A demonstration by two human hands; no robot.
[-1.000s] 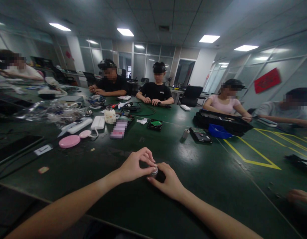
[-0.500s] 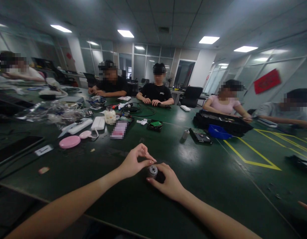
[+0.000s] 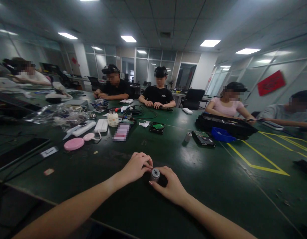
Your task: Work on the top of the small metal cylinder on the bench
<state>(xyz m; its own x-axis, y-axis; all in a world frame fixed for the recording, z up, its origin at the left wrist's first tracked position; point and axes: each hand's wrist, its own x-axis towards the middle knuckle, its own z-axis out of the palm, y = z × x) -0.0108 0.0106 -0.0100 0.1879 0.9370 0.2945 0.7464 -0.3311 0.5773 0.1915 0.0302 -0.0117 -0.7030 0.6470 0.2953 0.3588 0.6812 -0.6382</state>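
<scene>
A small grey metal cylinder (image 3: 155, 175) stands upright on the green table, with a dark hole at the middle of its top and smaller holes around it. My right hand (image 3: 172, 186) holds it from the right, thumb at the near side and index finger behind. At its left rim is my left hand (image 3: 137, 167), thumb and fingertips pinched together. Whatever the pinch holds, if anything, is too small to make out. Farther back on the table stands a similar metal cylinder (image 3: 188, 137).
Beyond my hands lie two hard drives (image 3: 203, 138), a blue tray (image 3: 222, 134), a jar (image 3: 113, 119), a pink round case (image 3: 74, 144) and a white power bank (image 3: 101, 125). Yellow tape (image 3: 265, 170) marks the table at right. Several people sit around it.
My left hand has moved from above the cylinder's top to its left rim, its fingers now more curled. The right hand keeps its hold. The view has shifted slightly.
</scene>
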